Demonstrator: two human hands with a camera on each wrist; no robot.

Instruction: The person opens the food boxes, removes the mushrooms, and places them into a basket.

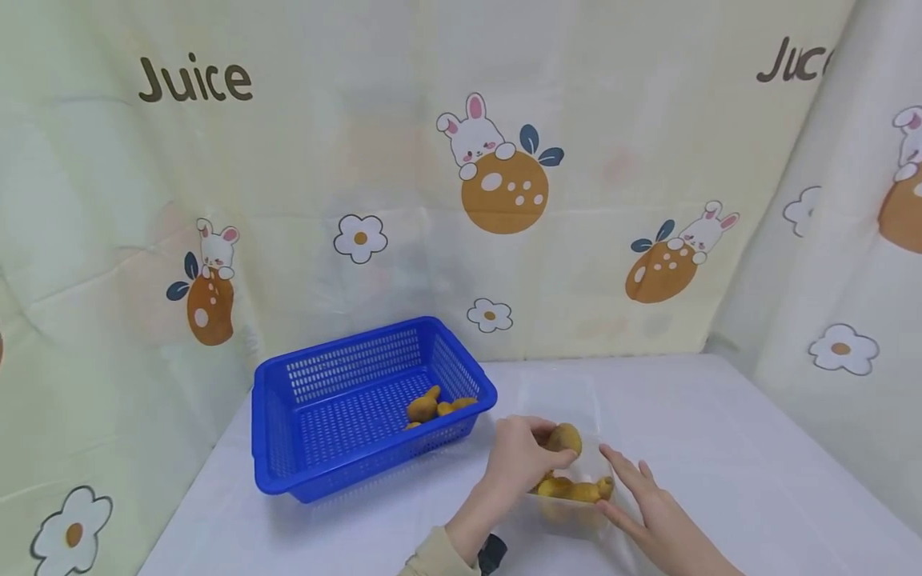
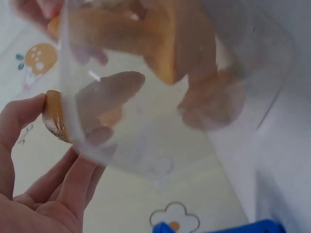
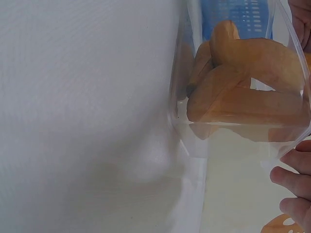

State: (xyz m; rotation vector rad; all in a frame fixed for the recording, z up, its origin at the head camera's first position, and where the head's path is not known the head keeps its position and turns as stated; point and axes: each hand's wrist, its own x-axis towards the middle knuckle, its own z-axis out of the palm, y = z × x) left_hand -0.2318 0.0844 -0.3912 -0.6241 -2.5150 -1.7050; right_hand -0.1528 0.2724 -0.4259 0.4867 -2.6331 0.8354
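My left hand (image 1: 517,458) pinches a yellow-brown mushroom (image 1: 565,439) between thumb and fingers, above a clear plastic box (image 1: 572,524). In the left wrist view, the same mushroom (image 2: 57,119) sits between the fingertips, beside the box wall. Several mushrooms (image 1: 569,489) with thick stems lie in the box. They also show through its clear side in the right wrist view, as a pile of mushrooms (image 3: 252,99). My right hand (image 1: 651,508) rests against the box's right side, fingers and thumb extended and holding no mushroom.
A blue perforated basket (image 1: 288,476) stands left of the box, with a few mushrooms (image 1: 423,406) in its right end. White covering lies over the table (image 1: 691,424). A printed curtain (image 1: 403,176) hangs behind it. A small black object (image 1: 492,552) is at the left wrist.
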